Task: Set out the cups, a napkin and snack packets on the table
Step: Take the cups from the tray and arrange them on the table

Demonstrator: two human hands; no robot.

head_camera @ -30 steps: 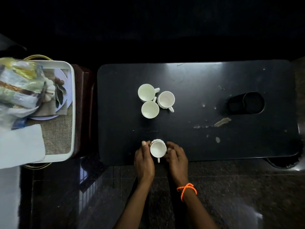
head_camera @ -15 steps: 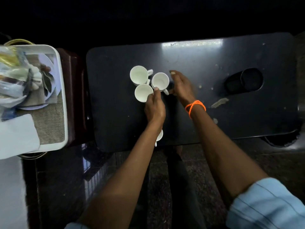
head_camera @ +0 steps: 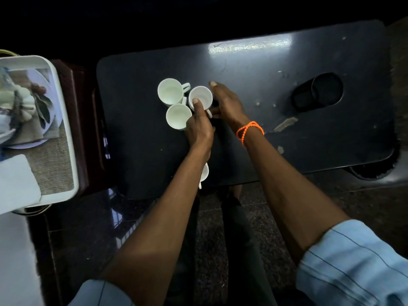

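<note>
Both hands leave the near cup [head_camera: 204,173] at the counter's front edge and reach forward to the trio: left hand [head_camera: 198,127] over the right-hand cup [head_camera: 200,97], right hand [head_camera: 227,102] beside its handle.

I can read no text, label, brand or number anywhere here. The packets on the tray [head_camera: 66,120], well off to the left of my fingers, are too blurred, and the cups [head_camera: 199,97] at my fingertips are plain white.
</note>
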